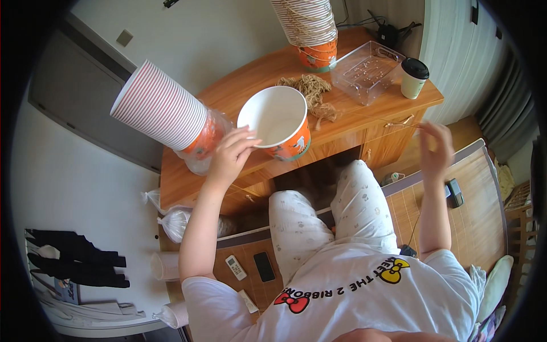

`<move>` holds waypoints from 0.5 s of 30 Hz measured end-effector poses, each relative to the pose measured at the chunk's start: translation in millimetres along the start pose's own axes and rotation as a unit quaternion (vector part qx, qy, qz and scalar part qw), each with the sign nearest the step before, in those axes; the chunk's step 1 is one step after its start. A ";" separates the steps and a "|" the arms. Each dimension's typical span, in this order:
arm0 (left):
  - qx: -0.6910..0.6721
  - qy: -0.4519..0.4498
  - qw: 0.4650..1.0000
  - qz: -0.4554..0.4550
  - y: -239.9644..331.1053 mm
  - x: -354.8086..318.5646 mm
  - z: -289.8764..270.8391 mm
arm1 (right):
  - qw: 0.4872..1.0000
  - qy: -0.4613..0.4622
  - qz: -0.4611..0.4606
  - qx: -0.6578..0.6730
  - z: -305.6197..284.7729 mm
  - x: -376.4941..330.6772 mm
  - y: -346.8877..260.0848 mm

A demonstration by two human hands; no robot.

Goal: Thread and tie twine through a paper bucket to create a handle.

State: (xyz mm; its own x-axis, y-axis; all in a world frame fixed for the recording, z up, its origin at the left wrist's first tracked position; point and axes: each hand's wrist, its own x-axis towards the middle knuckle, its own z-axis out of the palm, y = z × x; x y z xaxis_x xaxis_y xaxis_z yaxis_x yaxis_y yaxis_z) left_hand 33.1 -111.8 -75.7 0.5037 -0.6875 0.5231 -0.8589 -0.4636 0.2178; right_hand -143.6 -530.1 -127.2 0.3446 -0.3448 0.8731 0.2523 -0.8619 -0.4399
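Observation:
A large orange paper bucket (295, 145) with a white inside stands near the front edge of the wooden cabinet, tilted toward me in this view. At its left rim my left hand (231, 151) has its fingers closed on the edge. Off to the right, in the air beyond the cabinet's corner, my right hand (436, 148) pinches a thin brown cord (401, 125) that stretches leftward from the fingers. Behind the bucket lies a loose bundle of tan cords (312, 88), some trailing toward the front edge.
Left of the bucket, a nested stack of paper buckets (162, 105) leans in clear plastic. Another stack wound with cords (307, 25) stands at the back. A clear plastic tray (364, 74) and a lidded paper cup (414, 78) are on the wooden cabinet (228, 82).

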 end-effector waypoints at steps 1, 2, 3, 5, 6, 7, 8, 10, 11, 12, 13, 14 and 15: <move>0.015 0.025 1.000 -0.007 5.3 0.9 0.0 | 0.997 0.054 -0.019 0.048 -21.6 -7.0 15.3; 0.030 0.050 0.998 -0.014 7.7 -0.3 0.9 | 0.993 0.109 0.007 0.054 -46.5 -14.0 17.4; 0.050 0.033 0.998 -0.012 2.2 -4.1 2.0 | 0.973 0.184 0.050 0.132 -73.7 -23.8 19.5; 0.020 0.091 0.995 -0.027 16.0 -3.9 13.8 | 0.937 0.321 -0.042 0.133 -144.1 -38.8 34.8; 0.034 0.129 0.991 0.004 15.3 -14.4 20.3 | 0.929 0.369 -0.020 -0.011 -165.2 -46.0 27.7; 0.024 0.172 0.985 -0.004 24.0 -23.2 33.9 | 0.904 0.427 -0.014 0.015 -174.9 -49.2 17.0; 0.016 0.217 0.976 -0.011 35.9 -33.4 50.4 | 0.904 0.427 -0.016 0.011 -180.4 -57.8 11.6; -0.065 0.254 0.965 -0.003 63.6 -60.8 97.3 | 0.964 0.262 -0.029 0.046 -182.3 -85.8 3.7; -0.140 0.226 0.964 -0.006 88.6 -70.4 117.1 | 0.965 0.230 0.041 0.116 -152.4 -107.1 -3.5; -0.174 0.171 0.970 0.003 110.6 -75.3 130.0 | 0.987 0.060 0.096 0.111 -124.9 -107.2 -34.9; -0.232 0.156 0.960 -0.003 125.2 -86.6 149.2 | 0.981 -0.139 0.097 -0.091 -105.7 -98.2 -64.2; -0.419 0.148 0.892 -0.076 154.7 -89.2 167.7 | 0.962 -0.239 0.131 0.024 -81.0 -96.2 -83.0; -0.499 0.102 0.854 -0.110 169.1 -94.6 185.0 | 0.945 -0.322 0.055 0.028 -65.3 -109.3 -85.3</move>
State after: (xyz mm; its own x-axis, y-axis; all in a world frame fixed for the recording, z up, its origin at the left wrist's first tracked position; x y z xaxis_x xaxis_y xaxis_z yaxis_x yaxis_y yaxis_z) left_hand -142.7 -228.6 -240.7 0.7236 -0.4865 0.4896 -0.4486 0.2077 0.8693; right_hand -261.9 -443.2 -171.4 0.8459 -0.1179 0.5202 0.2240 -0.8065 -0.5471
